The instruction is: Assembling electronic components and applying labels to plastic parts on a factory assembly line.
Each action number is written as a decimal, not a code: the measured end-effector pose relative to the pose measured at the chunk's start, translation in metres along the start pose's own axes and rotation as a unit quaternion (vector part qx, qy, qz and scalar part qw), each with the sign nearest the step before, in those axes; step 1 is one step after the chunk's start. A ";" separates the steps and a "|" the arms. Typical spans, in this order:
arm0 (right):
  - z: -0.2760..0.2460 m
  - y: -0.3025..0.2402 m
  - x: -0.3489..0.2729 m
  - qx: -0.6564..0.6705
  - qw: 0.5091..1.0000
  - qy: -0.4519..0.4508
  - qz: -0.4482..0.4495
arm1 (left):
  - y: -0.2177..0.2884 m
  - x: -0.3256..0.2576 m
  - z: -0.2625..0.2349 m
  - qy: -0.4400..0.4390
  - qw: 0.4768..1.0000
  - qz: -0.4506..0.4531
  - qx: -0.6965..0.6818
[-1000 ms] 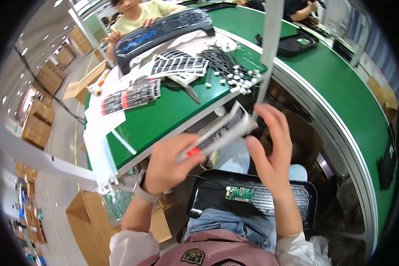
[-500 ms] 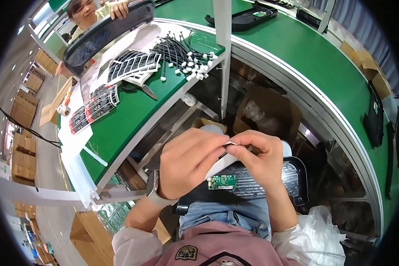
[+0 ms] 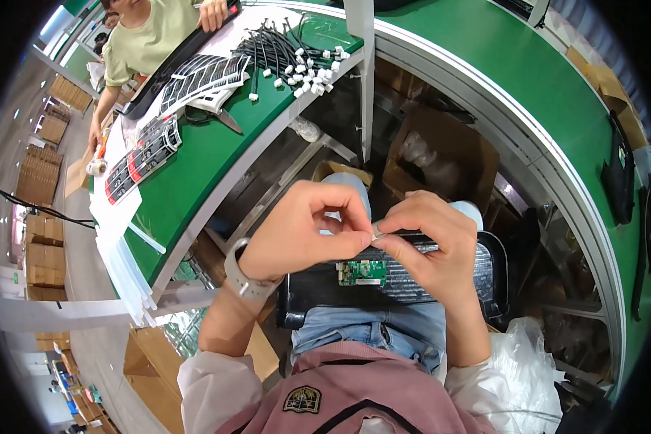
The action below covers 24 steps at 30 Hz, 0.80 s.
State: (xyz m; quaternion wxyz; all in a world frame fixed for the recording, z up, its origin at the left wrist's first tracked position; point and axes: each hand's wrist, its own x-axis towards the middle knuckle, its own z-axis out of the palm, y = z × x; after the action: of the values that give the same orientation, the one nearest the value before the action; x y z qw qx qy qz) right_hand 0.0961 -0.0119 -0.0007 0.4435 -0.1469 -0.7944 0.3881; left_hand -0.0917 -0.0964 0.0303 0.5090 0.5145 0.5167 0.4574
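My left hand [image 3: 300, 224], with a watch band on its wrist, pinches thumb and forefinger together above my lap. Opposite it, my right hand [image 3: 434, 239] pinches too, its fingertips meeting the left ones. A tiny pale piece [image 3: 375, 233] shows between them, too small and covered to name. Below the hands a black ribbed plastic housing [image 3: 477, 278] lies across my thighs. On it rests a small green circuit board [image 3: 362, 273], which neither hand touches.
On the green table [image 3: 217, 173] at left lie black cables with white connectors [image 3: 311, 76], label sheets [image 3: 145, 159], scissors [image 3: 228, 119] and white strips [image 3: 123, 275]. A co-worker [image 3: 134, 43] holds a long black panel there. A curved green conveyor [image 3: 542, 123] carries black parts at right; a carton [image 3: 441, 155] stands beneath.
The white strip seen under my fingers no longer shows. My left hand's grip has turned, leaving a gap inside its fingers. The co-worker's black panel has been lowered toward the table.
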 end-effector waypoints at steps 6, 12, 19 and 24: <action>0.000 0.007 -0.002 -0.108 0.986 0.005 -0.126 | -0.010 0.012 -0.002 -0.060 0.987 -0.093 -0.113; -0.003 0.007 -0.005 -0.146 0.976 -0.002 -0.160 | -0.015 0.016 0.000 -0.082 0.985 -0.099 -0.112; -0.008 0.002 -0.005 -0.098 0.991 -0.024 -0.092 | -0.010 0.021 -0.001 -0.099 0.985 -0.100 -0.098; -0.011 0.005 -0.004 -0.044 0.995 -0.059 -0.060 | -0.011 0.021 0.000 -0.107 0.983 -0.103 -0.108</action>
State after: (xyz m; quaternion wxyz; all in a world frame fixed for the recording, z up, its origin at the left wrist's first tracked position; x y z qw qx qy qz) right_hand 0.1068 -0.0059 -0.0035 0.4112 -0.0951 -0.8429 0.3339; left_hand -0.0917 -0.0759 0.0180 0.6581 0.4463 0.4571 0.3984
